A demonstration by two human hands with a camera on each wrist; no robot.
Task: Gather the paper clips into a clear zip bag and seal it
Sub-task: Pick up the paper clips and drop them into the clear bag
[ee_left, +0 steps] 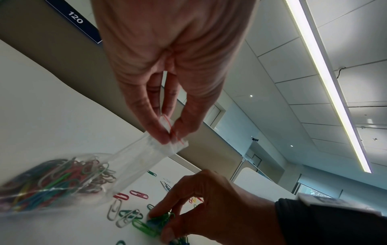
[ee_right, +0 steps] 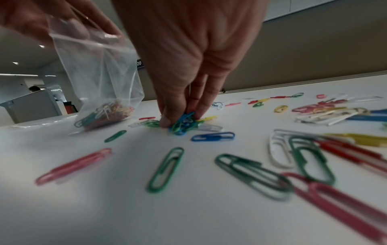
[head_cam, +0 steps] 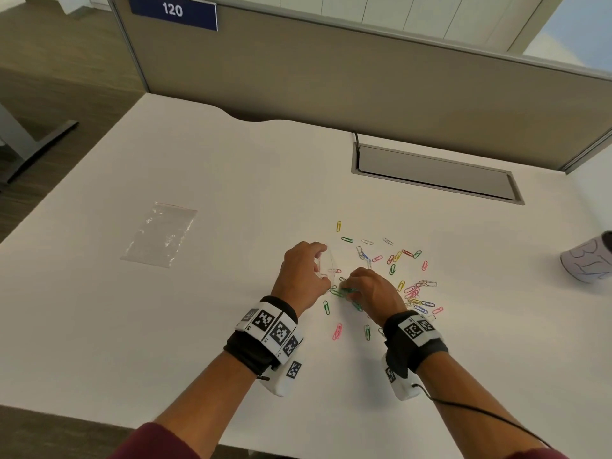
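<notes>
My left hand (head_cam: 318,264) pinches the red-striped top edge of a clear zip bag (ee_left: 134,159), which hangs down to the white table (head_cam: 185,332). A bunch of colored paper clips (ee_right: 106,114) lies in the bag's bottom. Right beside the bag, my right hand (head_cam: 350,290) reaches down to the table and pinches a small cluster of green and blue clips (ee_right: 183,123). Several loose paper clips (head_cam: 412,293) in pink, green, yellow, white and blue lie scattered around and to the right of that hand. The bag's mouth is mostly hidden by my fingers.
A second clear zip bag (head_cam: 159,235) lies flat on the table's left side. A grey cable hatch (head_cam: 437,173) is set into the table at the back, before a beige partition (head_cam: 331,81). A white cup (head_cam: 587,260) stands at the right edge.
</notes>
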